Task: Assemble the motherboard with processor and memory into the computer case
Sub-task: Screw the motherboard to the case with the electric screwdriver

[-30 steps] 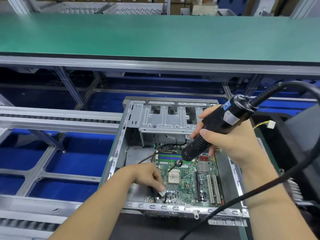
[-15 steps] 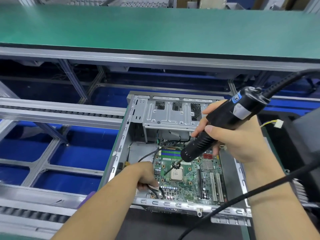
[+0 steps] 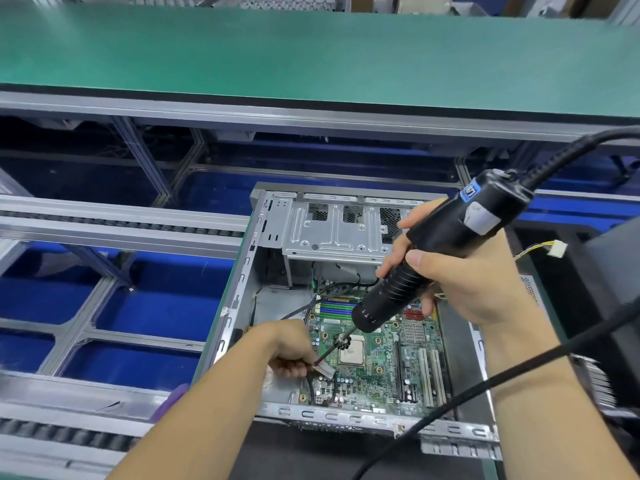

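Screw-fastening step: right hand point(image 3: 460, 271) grips black electric screwdriver point(image 3: 433, 251), left hand point(image 3: 291, 351) pinches white connector point(image 3: 325, 369) over green motherboard point(image 3: 374, 362); next, seat bit squarely.

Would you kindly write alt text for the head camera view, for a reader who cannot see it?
A person's right hand grips a black electric screwdriver, its bit angled down to the green motherboard lying in an open metal computer case. The left hand pinches a small connector by the bit's tip, beside the processor.
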Tool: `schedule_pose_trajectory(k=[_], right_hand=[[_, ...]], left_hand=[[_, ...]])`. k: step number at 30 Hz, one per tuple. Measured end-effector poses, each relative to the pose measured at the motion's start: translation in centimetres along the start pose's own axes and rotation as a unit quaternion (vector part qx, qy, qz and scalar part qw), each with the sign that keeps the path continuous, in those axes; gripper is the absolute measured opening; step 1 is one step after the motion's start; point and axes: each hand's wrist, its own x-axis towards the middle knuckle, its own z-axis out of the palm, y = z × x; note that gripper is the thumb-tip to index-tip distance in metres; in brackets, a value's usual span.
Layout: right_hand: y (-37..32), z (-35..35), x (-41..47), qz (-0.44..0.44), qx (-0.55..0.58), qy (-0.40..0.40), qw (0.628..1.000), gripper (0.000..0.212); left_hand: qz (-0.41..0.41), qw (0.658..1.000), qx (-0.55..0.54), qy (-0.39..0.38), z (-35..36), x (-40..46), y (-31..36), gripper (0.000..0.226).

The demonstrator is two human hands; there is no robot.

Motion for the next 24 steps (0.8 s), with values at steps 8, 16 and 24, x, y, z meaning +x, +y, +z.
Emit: schedule_pose_trajectory(k=[8,16,24], right_hand=[[0.0,0.1,0.2,0.006,0.008,-0.004,1.0,0.029],[1.3,1.5,0.4,0.041,0.016,-0.017,0.999,0.028],[1.8,2.9,0.6,0.06,-0.007,-0.038,0.997,0.028]], left_hand=[[0.169,0.985,-0.038,0.02,0.8,1.4,0.9,0.018],[0.144,0.951,0.231,0.148,-0.1,1.2,0.9,0.022],[0.124,0.989,0.077,0.003,0.6,1.0,1.3,0.009]])
